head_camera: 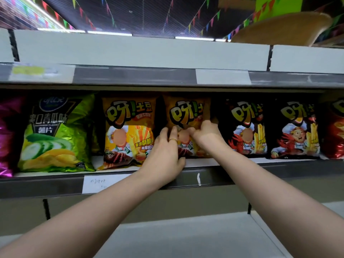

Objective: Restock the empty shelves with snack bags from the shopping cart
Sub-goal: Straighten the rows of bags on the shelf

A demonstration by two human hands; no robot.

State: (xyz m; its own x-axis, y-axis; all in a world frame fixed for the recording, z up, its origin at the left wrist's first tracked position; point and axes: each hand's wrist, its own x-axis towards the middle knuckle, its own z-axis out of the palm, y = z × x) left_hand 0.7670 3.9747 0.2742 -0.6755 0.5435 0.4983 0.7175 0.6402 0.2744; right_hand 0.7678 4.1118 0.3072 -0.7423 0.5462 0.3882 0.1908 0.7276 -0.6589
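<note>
Orange bag [186, 112] near shelf edge [232, 171]: left grip [163, 151] flat on it, right grip [202, 133] pinching it (neighbouring bags [128, 127] close beside).

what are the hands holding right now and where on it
The orange snack bag: the right hand pinches its right side around mid-height, the left hand lays straight fingers on its lower left front.

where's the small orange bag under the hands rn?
Head view, shelf centre: small orange bag sits between the larger orange bag (left) and a black bag (right).
</note>
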